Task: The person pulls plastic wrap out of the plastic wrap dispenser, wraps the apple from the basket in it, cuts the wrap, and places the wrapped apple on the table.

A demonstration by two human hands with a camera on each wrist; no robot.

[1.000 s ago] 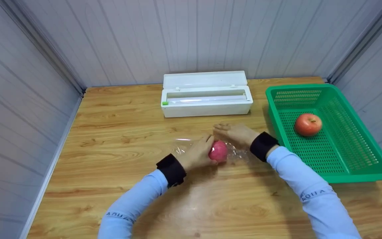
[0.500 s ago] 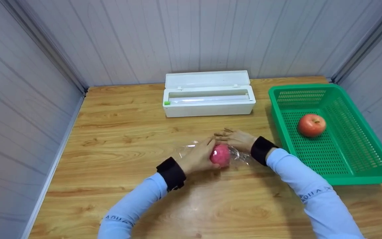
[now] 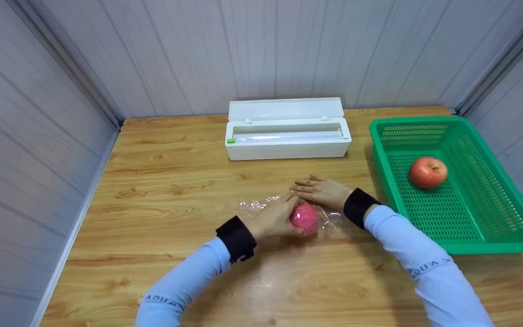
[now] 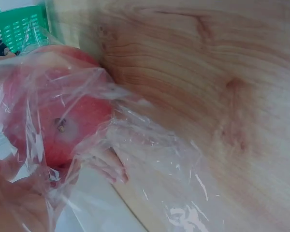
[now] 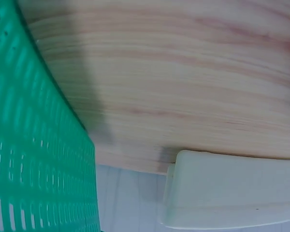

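- The left hand [image 3: 276,218] curls its fingers and thumb round the pink-red fruit [image 3: 305,219], which sits low over the table [image 3: 175,181]; the palm side is hidden in the head view.
- The right hand [image 3: 323,190] lies just behind the fruit, fingers extended and close together; whether they press the film, I cannot tell.
- Clear film [image 4: 169,169] covers the fruit and trails to both sides; its edges are hard to make out.
- Beyond stands a white box [image 3: 288,151], lid up, its roll [image 3: 288,135] partly hidden.
- At right, a green basket [image 3: 497,247] holds an apple [image 3: 428,173]; the right wrist view cuts off basket and box.
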